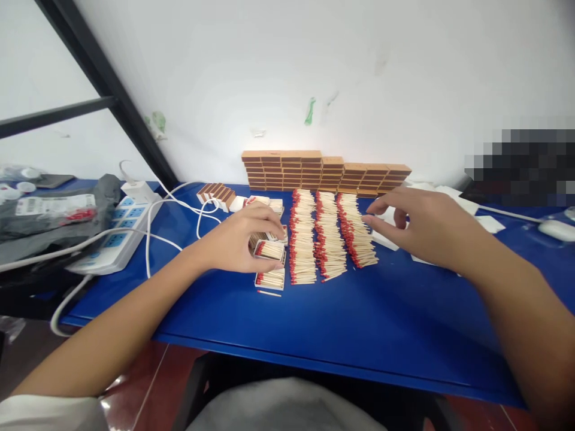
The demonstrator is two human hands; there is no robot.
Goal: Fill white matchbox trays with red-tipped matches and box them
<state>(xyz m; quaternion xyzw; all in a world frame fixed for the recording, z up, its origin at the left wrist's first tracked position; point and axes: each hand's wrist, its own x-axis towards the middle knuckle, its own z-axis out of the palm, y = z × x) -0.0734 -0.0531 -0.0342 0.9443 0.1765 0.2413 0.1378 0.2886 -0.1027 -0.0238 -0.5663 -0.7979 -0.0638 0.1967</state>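
My left hand [238,239] is curled round a small white matchbox tray [270,250] filled with red-tipped matches, its thumb along the near edge and its fingers at the far side. Another filled tray [270,279] lies just in front of it, and a single loose match [269,293] rests nearer the table edge. My right hand [417,221] hovers with thumb and forefinger apart and nothing visible between them, beside the right-hand row of matches [357,230]. Two more match rows, the middle one [331,236] and the left one [302,239], lie between my hands.
Stacked matchboxes [287,170] line the wall behind the matches, with a smaller group [216,194] at left. White cables cross the left side to a power strip [119,227]. White papers [489,224] lie at right on the blue table [359,323].
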